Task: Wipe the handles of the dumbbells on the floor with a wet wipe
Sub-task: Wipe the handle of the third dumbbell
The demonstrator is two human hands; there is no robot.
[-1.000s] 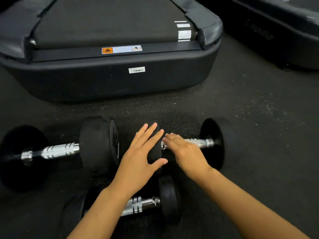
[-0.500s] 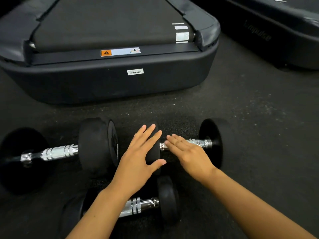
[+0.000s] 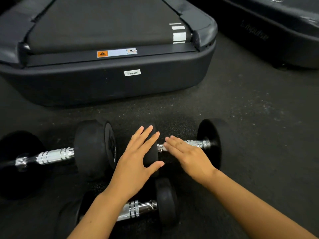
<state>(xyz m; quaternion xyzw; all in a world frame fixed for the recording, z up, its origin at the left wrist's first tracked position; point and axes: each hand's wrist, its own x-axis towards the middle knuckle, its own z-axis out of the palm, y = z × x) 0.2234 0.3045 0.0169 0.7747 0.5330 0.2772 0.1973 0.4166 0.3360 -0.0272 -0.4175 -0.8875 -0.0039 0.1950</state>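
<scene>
**Operator:** My left hand (image 3: 138, 163) lies flat, fingers straight, on the near weight of the right-hand dumbbell (image 3: 209, 144). My right hand (image 3: 188, 154) is flat over its chrome handle (image 3: 198, 143), fingers extended, gripping nothing.

**Observer:** Any wipe?

**Operator:** None I can see; it may be under the palm, I cannot tell. Two more dumbbells lie on the floor (image 3: 259, 135): the large dumbbell (image 3: 57, 155) at left and the small dumbbell (image 3: 143, 208) beneath my forearm.

**Observer:** Risks?

**Operator:** I judge the round weights could roll toward the treadmill (image 3: 107, 87) if I press sideways, and a flat palm cleans only the handle's top.
</scene>
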